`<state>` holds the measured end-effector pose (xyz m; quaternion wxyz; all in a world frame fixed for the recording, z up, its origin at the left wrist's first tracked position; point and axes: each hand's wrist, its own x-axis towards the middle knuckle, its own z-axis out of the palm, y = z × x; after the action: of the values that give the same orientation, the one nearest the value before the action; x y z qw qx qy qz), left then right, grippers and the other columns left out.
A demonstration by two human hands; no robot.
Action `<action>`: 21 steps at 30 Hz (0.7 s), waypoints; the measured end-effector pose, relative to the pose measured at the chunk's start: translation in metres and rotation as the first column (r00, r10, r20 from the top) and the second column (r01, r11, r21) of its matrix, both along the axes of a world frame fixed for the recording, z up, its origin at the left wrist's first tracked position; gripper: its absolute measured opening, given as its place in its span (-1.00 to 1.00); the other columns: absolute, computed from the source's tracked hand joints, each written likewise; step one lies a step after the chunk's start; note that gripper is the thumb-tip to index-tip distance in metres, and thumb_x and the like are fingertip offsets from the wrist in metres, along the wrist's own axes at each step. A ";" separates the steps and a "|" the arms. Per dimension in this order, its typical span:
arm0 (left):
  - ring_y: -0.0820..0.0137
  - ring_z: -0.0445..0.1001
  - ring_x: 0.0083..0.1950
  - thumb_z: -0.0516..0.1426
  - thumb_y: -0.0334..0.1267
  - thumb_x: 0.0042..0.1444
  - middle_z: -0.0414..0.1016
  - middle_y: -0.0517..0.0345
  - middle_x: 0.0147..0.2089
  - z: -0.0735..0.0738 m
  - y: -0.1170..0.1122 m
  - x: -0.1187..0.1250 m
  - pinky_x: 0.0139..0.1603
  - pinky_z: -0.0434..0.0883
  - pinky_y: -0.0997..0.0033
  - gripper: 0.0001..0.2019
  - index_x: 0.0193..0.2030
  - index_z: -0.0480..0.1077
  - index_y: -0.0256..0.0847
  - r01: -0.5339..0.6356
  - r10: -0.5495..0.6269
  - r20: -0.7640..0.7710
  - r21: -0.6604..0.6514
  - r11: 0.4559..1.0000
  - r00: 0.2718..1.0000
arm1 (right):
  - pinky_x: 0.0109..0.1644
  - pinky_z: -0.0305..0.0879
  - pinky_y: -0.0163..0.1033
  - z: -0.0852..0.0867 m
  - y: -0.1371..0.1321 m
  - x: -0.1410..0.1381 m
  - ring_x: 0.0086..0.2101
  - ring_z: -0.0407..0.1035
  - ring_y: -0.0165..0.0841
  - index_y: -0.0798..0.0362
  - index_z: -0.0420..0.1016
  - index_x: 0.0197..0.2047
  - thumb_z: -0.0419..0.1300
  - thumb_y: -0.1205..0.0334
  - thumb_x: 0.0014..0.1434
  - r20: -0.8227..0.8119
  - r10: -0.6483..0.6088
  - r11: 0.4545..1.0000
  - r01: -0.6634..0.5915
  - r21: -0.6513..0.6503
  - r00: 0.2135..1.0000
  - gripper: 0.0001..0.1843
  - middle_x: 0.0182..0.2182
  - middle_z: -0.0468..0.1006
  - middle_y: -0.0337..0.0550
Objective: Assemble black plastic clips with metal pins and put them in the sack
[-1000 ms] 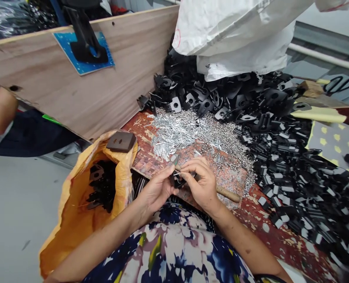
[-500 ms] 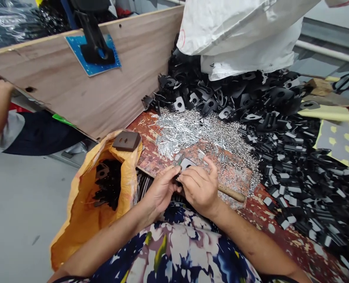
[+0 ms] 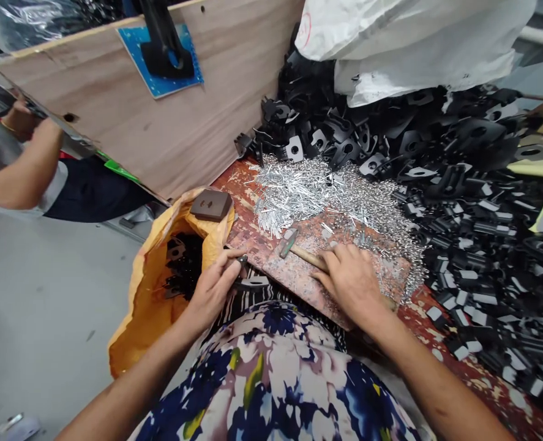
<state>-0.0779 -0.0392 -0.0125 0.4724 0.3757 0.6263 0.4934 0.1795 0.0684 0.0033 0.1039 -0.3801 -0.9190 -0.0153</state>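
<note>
My left hand (image 3: 213,288) grips a black metal clip part (image 3: 251,282) just off the bench's near edge, beside the mouth of an orange sack (image 3: 138,306) that holds several more black parts. My right hand (image 3: 351,282) lies over the wooden handle of a small hammer (image 3: 299,248), fingers curled around it; the hammer head rests on a worn board (image 3: 299,269). Behind the board spreads a heap of small silver pins (image 3: 317,193).
Black clip parts (image 3: 459,202) are piled across the bench's back and right, under a white sack (image 3: 404,43). A plywood panel (image 3: 161,116) stands at the left; another person's arm (image 3: 18,171) is beyond it. A dark block (image 3: 211,205) sits on the orange sack's rim.
The hands, which held the part together, have separated: the left carried the part toward the orange sack, the right dropped onto the hammer handle. The view shifted left.
</note>
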 end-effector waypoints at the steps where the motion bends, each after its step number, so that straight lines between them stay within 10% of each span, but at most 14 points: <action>1: 0.35 0.31 -0.41 0.15 0.02 0.31 0.43 0.22 -0.39 -0.003 -0.001 -0.004 -0.39 0.24 0.43 -0.66 0.08 0.50 -0.12 0.012 -0.012 0.015 -0.028 1.000 1.000 | -0.17 0.17 -0.06 -0.003 0.003 0.007 -0.21 0.37 -0.10 0.07 0.50 -0.22 0.16 0.16 0.37 0.089 -0.021 0.999 0.018 0.031 0.996 -0.82 -0.27 0.55 0.06; 5: 0.34 0.27 -0.45 0.14 0.08 0.30 0.34 0.27 -0.49 -0.021 0.006 0.005 -0.40 0.19 0.41 -0.66 -0.04 0.52 -0.12 0.012 -0.010 0.044 -0.034 0.999 0.999 | -0.33 0.17 -0.16 -0.017 0.002 0.021 -0.37 0.37 -0.22 0.07 0.45 -0.26 0.14 0.20 0.36 0.161 -0.017 0.998 0.025 -0.049 0.987 -0.83 -0.37 0.52 -0.03; 9: 0.34 0.28 -0.42 0.09 0.02 0.33 0.30 0.27 -0.51 -0.040 0.020 0.021 -0.34 0.19 0.38 -0.66 -0.32 0.48 -0.15 0.025 -0.024 -0.096 0.017 1.000 0.995 | -0.49 0.18 -0.21 -0.011 -0.014 0.027 -0.56 0.34 -0.32 0.01 0.44 0.11 0.03 0.18 0.43 -0.038 -0.032 0.961 0.020 -0.275 0.999 -0.72 -0.46 0.53 -0.21; 15: 0.36 0.25 -0.43 0.04 -0.02 0.36 0.26 0.28 -0.51 -0.050 0.026 0.023 -0.34 0.14 0.37 -0.61 -0.48 0.30 -0.13 -0.006 0.012 -0.157 0.040 0.999 0.988 | -0.34 0.41 -0.20 0.015 -0.033 0.022 -0.38 0.49 -0.31 -0.21 0.04 0.53 0.10 0.35 0.39 -0.429 0.062 0.979 -0.139 -0.151 0.901 -0.28 -0.24 0.61 -0.12; 21: 0.37 0.23 -0.44 0.04 -0.02 0.36 0.22 0.29 -0.52 -0.052 0.025 0.022 -0.35 0.14 0.36 -0.60 -0.49 0.23 -0.12 -0.016 0.025 -0.165 0.060 0.998 0.986 | -0.44 0.40 -0.22 -0.001 -0.034 0.005 -0.46 0.44 -0.32 -0.12 0.19 0.49 0.01 0.35 0.42 -0.253 0.113 0.964 -0.168 -0.207 0.961 -0.39 -0.36 0.58 -0.14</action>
<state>-0.0557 -0.0141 -0.0643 0.4025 0.4226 0.6524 0.4836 0.1845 0.0341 0.0018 0.1706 -0.3219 -0.9202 0.1429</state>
